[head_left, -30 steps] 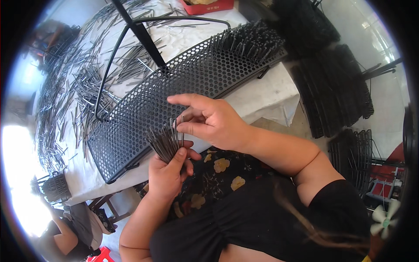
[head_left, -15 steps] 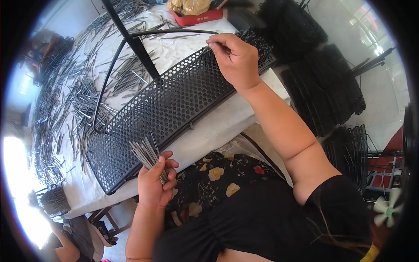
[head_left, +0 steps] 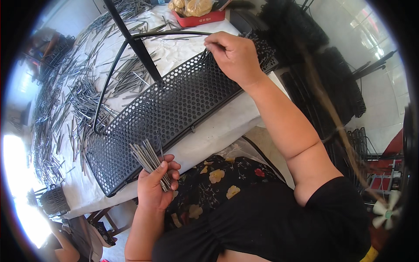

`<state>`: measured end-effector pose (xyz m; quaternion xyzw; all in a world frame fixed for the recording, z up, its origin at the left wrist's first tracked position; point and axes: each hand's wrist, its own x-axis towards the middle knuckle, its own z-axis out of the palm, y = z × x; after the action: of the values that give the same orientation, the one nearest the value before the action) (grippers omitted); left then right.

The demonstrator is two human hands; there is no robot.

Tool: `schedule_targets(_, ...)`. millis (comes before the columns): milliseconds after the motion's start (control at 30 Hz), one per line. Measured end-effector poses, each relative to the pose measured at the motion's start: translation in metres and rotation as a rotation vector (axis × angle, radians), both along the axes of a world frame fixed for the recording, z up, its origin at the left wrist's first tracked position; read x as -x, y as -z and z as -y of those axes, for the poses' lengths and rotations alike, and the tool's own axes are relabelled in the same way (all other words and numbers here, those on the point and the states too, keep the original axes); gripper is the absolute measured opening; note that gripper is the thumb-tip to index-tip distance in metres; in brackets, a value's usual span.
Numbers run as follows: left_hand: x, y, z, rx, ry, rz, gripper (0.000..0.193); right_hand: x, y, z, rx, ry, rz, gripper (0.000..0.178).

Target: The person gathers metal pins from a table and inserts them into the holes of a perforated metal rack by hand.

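My left hand (head_left: 157,185) is closed around a bundle of thin grey rods (head_left: 149,158), in front of the near edge of a long black perforated metal panel (head_left: 174,94). One rod (head_left: 159,142) stands apart from the bundle, by the fingers. Over the panel's far right part, my right hand (head_left: 235,56) is closed in a pinch. Whatever its fingertips hold is too small to make out. Dark rods (head_left: 263,49) crowd the panel's right end behind that hand.
Loose rods (head_left: 89,100) lie scattered over the white-covered table (head_left: 209,126). A black post (head_left: 142,56) and a curved bar (head_left: 104,83) rise over the panel. A red tray (head_left: 200,19) sits at the back. Dark racks (head_left: 321,87) stand at the right; another person's arm (head_left: 65,249) shows lower left.
My right hand has shifted slightly left and is still pinched. In my left hand, the single rod now stands farther from the bundle.
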<state>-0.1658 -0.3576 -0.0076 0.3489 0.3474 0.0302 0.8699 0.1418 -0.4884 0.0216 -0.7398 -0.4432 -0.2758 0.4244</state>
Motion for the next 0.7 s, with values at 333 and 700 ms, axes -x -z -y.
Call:
schedule_targets(333, -0.001, -0.001, 0.003, -0.039, 0.01, -0.03, 0.023, -0.018, -0.002, -0.018, 0.341, 0.082, 0.157, 0.01)
schedule_targets(700, -0.005, 0.001, 0.014, -0.16, 0.09, 0.113, 0.023, 0.112, 0.005, -0.01, 0.094, -0.567, -0.798, 0.029)
